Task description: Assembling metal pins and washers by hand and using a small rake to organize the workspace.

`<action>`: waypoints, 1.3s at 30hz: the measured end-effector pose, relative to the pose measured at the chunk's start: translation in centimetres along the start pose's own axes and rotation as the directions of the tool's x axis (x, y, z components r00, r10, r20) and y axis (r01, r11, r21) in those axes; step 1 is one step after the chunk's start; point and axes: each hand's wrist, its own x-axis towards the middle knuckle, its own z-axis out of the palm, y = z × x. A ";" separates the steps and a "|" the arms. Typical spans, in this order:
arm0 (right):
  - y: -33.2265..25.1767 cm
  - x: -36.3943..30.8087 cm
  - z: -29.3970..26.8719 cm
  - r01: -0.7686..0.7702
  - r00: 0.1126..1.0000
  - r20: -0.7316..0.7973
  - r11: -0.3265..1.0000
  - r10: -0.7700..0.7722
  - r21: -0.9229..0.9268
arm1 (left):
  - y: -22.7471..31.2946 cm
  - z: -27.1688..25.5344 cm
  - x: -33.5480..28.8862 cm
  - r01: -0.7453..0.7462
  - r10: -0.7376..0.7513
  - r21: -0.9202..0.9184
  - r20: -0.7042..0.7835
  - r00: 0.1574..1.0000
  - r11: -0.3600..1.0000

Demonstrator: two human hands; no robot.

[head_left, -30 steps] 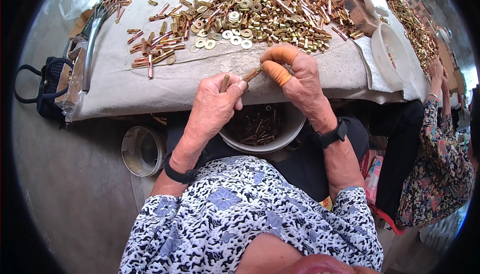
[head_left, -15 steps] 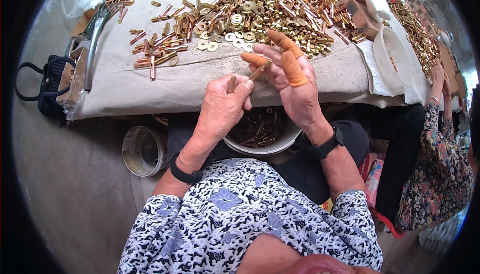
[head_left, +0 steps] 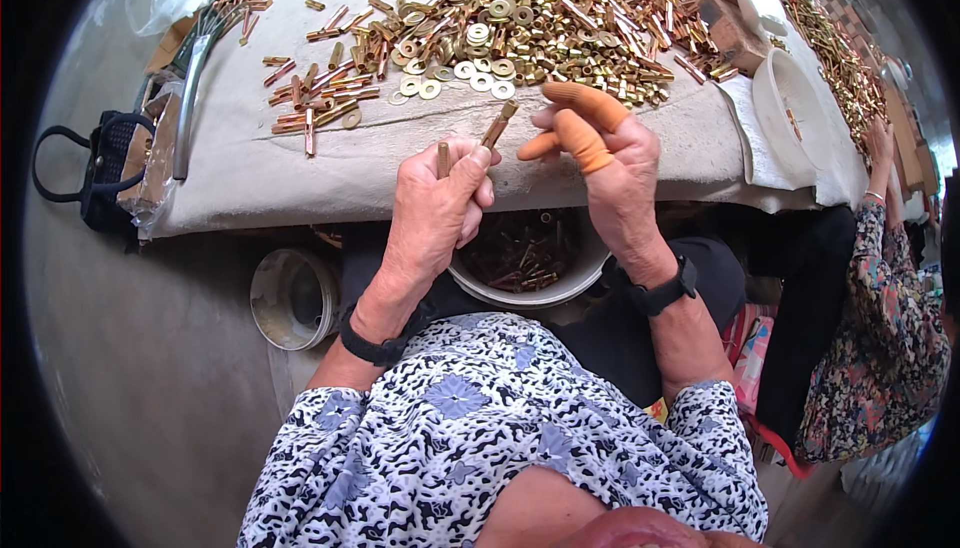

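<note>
Blouse (head_left: 510,418): white ground, dense black squiggles, scattered grey-blue flowers with pointed petals. Sleeves (head_left: 710,428) same print, ending near elbows. Black band (head_left: 375,349) on left wrist; second black band (head_left: 660,296) on right wrist, small dark block attached. Right hand (head_left: 622,183): orange finger covers (head_left: 582,145), tube-shaped, matte. Trousers (head_left: 620,348) dark.

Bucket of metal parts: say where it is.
In the head view, just right of centre: the bucket is by the table, below the left hand and right hand.
</note>
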 end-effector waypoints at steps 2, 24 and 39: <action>0.4 0.1 0.2 0.042 0.999 0.023 0.998 -0.041 -0.057 | -0.2 0.1 0.0 -0.013 0.013 0.015 0.020 1.000 1.000; 1.0 0.9 0.2 0.174 0.983 -0.030 0.963 -0.184 -0.206 | -0.6 -0.4 -0.2 0.008 -0.002 -0.042 0.146 0.989 0.999; 2.9 5.1 0.4 0.416 0.886 0.339 0.219 -0.316 -0.883 | 0.7 -0.8 -0.7 0.084 -0.174 0.326 0.256 0.951 0.942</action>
